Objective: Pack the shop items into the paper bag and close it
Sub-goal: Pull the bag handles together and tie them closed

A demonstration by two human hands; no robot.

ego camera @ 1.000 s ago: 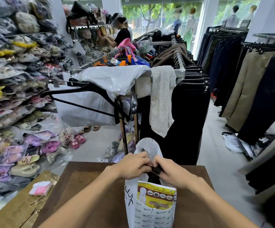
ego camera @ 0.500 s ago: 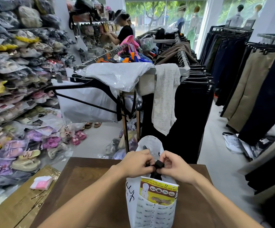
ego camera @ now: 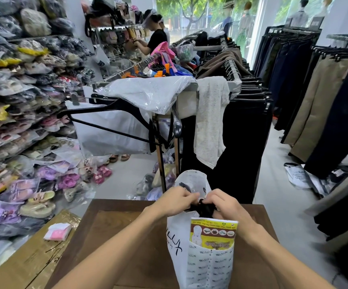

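Paper bag [ego camera: 200, 265]: white, printed, upright on the near right part of the brown counter [ego camera: 110, 236], mouth open. Packet [ego camera: 213, 233]: yellow and brown, standing in the bag's near side, top showing. Black item [ego camera: 203, 208]: bunched at the bag's mouth, pinched from the left by the left hand [ego camera: 176, 202] and from the right by the right hand [ego camera: 225, 204], fingers curled. Pink packet [ego camera: 58, 232]: on cardboard, left of the counter.
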